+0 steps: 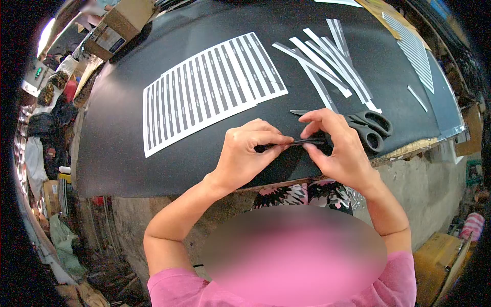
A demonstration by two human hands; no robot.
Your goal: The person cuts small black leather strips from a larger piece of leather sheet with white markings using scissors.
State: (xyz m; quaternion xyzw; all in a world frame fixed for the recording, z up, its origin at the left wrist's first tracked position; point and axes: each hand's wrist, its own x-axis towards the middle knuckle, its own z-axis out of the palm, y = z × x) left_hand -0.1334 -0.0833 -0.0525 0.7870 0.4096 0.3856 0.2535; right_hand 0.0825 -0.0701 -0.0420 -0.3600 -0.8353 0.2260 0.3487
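Note:
My left hand (251,148) pinches one end of a thin dark strip (313,141) between thumb and fingertips, just above the table's front edge. The thumb and a finger of my right hand (338,146) close around the same strip from the other side, with another finger raised. Black-handled scissors (377,125) lie behind my right hand, which hides their middle; the blade tip (297,111) shows to its left. Printed black and white sheets (209,84) lie beyond my left hand. Several cut strips (337,64) are piled loosely past the scissors.
The black table (123,138) spans the view. One short white strip (418,98) lies at the right, near another striped sheet (411,48). A cardboard box (115,30) stands at the back left. Below the right edge is a brown box (440,261).

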